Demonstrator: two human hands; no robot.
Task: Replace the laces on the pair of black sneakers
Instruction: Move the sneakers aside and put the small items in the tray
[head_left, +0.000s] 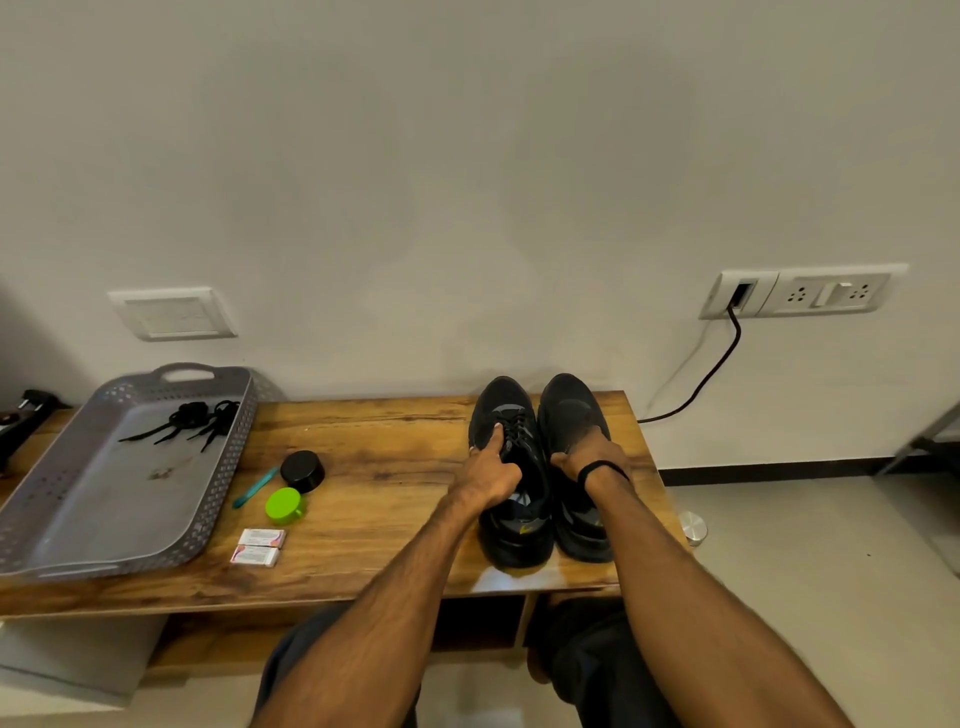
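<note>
While a person sits facing a wooden bench (395, 457) set against a white wall, two black shoes stand side by side, touching, on the bench's right end, toes toward the wall and heels toward the person. The left hand (491, 470) grips the left shoe (514, 525) near its opening: one digit lies straight along the shoe's outer side beside its black lacing (515, 430), and the other fingers curl in over the tongue. The right hand (587, 453), with a black band (602, 470) at the wrist, is curled over the opening of the right shoe (569, 410); its fingertips are hidden, so how tightly it holds cannot be told. On the bench's left end sits a grey perforated tray (104, 525) with handles, and in the tray's far part lie loose black laces (182, 421) in a tangle. On the bench's middle, between tray and shoes, are a round black lid (302, 470), a teal stick (255, 487) just beside it, a bright green cap (283, 504) and two small white boxes (258, 546) lying together nearer the front edge. On the wall above the bench's right end is a socket plate (826, 293) with a dark cable (711, 374) hanging down behind the bench
</note>
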